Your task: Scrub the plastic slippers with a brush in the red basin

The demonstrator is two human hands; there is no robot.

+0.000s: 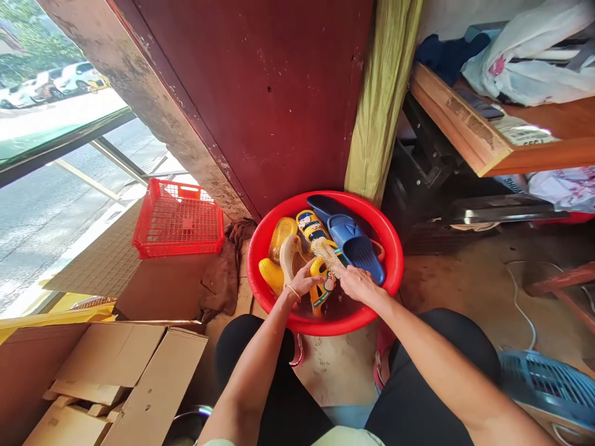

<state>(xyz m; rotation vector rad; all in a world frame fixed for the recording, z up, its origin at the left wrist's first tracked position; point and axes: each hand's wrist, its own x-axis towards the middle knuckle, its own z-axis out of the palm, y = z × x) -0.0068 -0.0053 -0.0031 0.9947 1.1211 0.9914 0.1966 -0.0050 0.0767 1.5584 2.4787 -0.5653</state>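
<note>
Red basin (334,326), round, on floor (432,282); near edge between knees, far edge close to dark red door (260,118). Dark liquid inside, visible near the near edge.

Contents in hand:
– Yellow sandal (318,296), cut-out upper, green trim; between basin's middle and near edge. Left hand (304,280): thumb and fingers pinching sandal's left side; thin bracelet at wrist.
– Brush (328,257), pale bristles; across middle of basin, just above yellow sandal, contact unclear. Right hand (360,285): fingers closed round brush's near end.

Remaining contents:
– Banded slipper (312,227), yellow and navy, toward far edge.
– Navy slipper (320,205), one, at far edge.
– Blue slide (357,248), one, toward right edge.
– Beige shoe (289,255), just beside left hand.
– Mustard slide (281,238), toward far left edge.
– Bright yellow shoe (271,274), at left edge.

Left of basin: red crate (180,246), openwork; brown cloth (224,282), crumpled, between crate and basin.
</note>
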